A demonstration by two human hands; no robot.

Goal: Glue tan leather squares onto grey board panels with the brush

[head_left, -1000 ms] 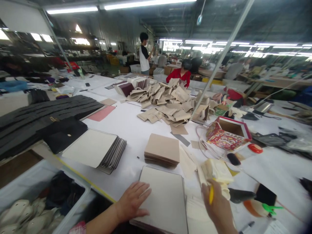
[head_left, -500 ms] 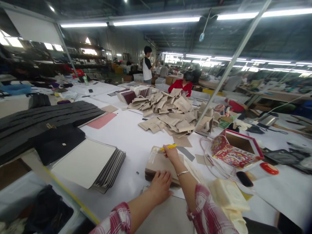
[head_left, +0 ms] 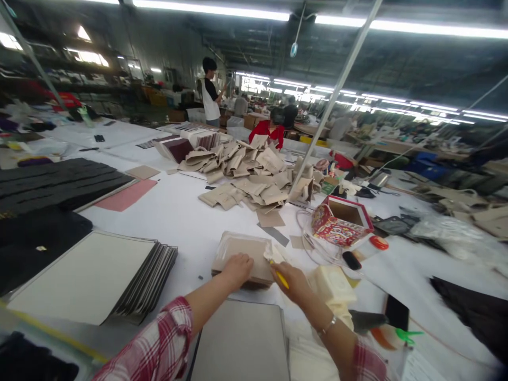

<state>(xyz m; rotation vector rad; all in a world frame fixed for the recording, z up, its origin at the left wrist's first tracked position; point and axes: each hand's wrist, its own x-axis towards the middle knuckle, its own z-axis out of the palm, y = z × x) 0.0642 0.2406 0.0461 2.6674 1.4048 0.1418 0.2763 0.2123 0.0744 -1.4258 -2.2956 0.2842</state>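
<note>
A stack of beige pieces (head_left: 242, 246) lies in front of me, its top edged with something glossy. My left hand (head_left: 238, 269) rests on the near side of this stack, fingers over the top piece. My right hand (head_left: 289, 280) is closed around a yellow tool (head_left: 282, 279), whose tip is at the stack's right edge beside some pale crumpled material (head_left: 273, 253). Closer to me lies a grey board stack (head_left: 242, 338). Left of my arms sits a thick pile of pale boards (head_left: 87, 272) with dark edges.
Beyond is a heap of folded beige pieces (head_left: 257, 169) by a slanted metal pole (head_left: 333, 100). A red patterned box (head_left: 337, 225), cream bundles (head_left: 331, 286) and a phone (head_left: 397, 311) lie to the right. Two people are across the table.
The view has turned right. My right hand with the yellow tool has moved from the stack's far side to its right edge. My left hand has shifted slightly on the stack.
</note>
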